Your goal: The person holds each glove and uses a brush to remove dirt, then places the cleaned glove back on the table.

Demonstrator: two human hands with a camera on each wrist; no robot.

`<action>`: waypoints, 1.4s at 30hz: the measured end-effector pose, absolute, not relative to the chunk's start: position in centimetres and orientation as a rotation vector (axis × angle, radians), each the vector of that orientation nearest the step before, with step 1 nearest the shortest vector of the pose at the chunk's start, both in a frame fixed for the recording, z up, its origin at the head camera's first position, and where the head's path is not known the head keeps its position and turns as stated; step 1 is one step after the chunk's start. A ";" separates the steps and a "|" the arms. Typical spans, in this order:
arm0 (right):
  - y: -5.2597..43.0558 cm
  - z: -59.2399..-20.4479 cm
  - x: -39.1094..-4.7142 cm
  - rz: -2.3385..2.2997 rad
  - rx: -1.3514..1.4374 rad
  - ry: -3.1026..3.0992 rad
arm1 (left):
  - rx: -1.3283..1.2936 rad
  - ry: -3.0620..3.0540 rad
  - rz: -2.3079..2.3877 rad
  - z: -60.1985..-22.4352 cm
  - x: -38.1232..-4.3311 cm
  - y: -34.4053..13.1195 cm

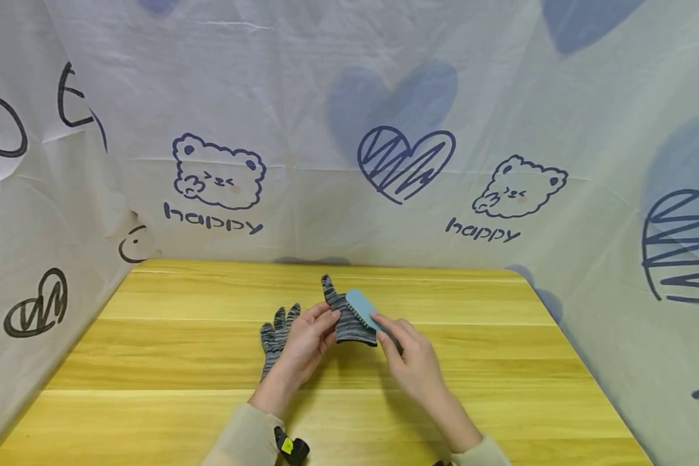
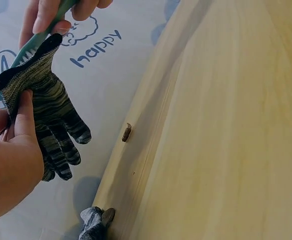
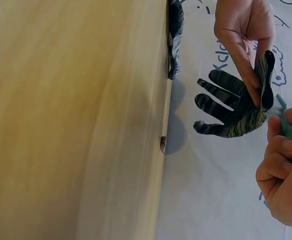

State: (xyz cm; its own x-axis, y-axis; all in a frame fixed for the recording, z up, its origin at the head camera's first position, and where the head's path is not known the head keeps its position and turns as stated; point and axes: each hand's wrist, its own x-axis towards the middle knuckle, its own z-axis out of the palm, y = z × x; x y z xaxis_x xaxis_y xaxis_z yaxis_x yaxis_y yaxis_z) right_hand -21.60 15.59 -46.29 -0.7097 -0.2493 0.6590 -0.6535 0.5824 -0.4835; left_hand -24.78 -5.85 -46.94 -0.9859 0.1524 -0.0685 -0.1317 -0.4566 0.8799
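Note:
A dark grey striped knit glove [image 1: 355, 327] is held above the table in my left hand [image 1: 309, 340], pinched between thumb and fingers near its edge. In the left wrist view the glove [image 2: 51, 110] hangs with its fingers down and its dark cuff up. My right hand [image 1: 416, 362] grips a light blue brush [image 1: 361, 305] by its handle. The brush's bristles face the glove and meet its surface near the cuff. The right wrist view shows the right hand [image 3: 280, 170] with its fingers curled round the brush handle, much of the brush cut off by the frame edge.
A second striped glove [image 1: 276, 336] lies on the wooden table [image 1: 169, 362], left of my left hand and partly behind the forearm. White cloth [image 1: 303, 116] printed with bears and hearts rises behind the table and at both sides. A black strap device [image 1: 291, 446] sits by the left sleeve.

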 end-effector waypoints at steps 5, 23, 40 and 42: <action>15.7 -46.4 -21.8 0.978 0.677 -2.284 | 0.019 1.515 2.558 -47.0 -24.7 -5.9; 15.8 -46.6 -22.0 0.956 0.586 -2.295 | 0.004 1.400 2.663 -46.8 -24.9 -5.8; 16.1 -46.3 -21.9 1.007 0.453 -2.361 | 0.039 1.415 2.668 -46.9 -25.1 -6.0; 15.9 -46.2 -21.8 1.004 0.527 -2.295 | 0.031 1.427 2.666 -47.0 -25.2 -5.9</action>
